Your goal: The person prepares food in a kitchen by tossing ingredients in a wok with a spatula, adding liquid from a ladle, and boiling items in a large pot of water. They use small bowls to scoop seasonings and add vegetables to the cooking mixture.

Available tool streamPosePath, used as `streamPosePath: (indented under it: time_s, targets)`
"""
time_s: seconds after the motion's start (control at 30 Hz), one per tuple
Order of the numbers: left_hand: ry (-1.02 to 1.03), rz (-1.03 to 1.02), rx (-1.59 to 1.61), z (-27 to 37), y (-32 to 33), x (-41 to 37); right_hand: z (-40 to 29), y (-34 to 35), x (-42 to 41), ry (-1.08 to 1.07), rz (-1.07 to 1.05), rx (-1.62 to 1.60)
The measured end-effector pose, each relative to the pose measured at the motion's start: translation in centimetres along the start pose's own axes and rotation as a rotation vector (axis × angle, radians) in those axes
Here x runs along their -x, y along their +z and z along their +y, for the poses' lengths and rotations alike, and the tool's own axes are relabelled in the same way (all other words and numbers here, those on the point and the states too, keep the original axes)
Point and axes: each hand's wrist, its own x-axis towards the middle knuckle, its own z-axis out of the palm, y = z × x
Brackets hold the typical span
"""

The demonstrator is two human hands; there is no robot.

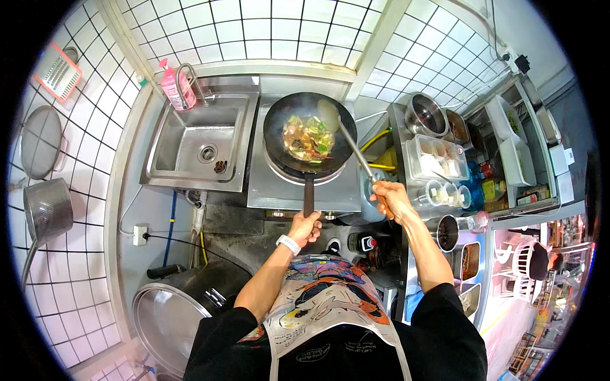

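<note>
A dark wok (276,152) sits on the burner of a steel stove (257,188). Steam rises from the mixed vegetables (309,138) and some sauce in it. My left hand (305,227), with a pale watch on the wrist, is closed round the wok's handle (309,195). My right hand (390,197) grips the wooden handle of a long metal ladle (355,147). The ladle's bowl rests at the upper right inside of the wok, beside the food.
Left of the stove is a steel sink (162,152) with a pink pump bottle (176,88). A counter at right bears a steel bowl (425,114), a clear divided container (437,155) and small plastic cups (436,194). A large lidded pot (167,324) stands at lower left.
</note>
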Motion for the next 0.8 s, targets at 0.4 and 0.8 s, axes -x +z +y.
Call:
streamPosePath:
  time_s: [0.4, 0.8]
  targets:
    - [0.012, -0.012, -0.010, 0.2, 0.0, 0.1, -2.1, 3.4, -0.9, -0.393, -0.087, 0.870]
    - [0.023, 0.017, -0.054, -0.4, -0.6, -0.2, -12.2, -5.5, 10.7, -0.524, -0.012, 1.729]
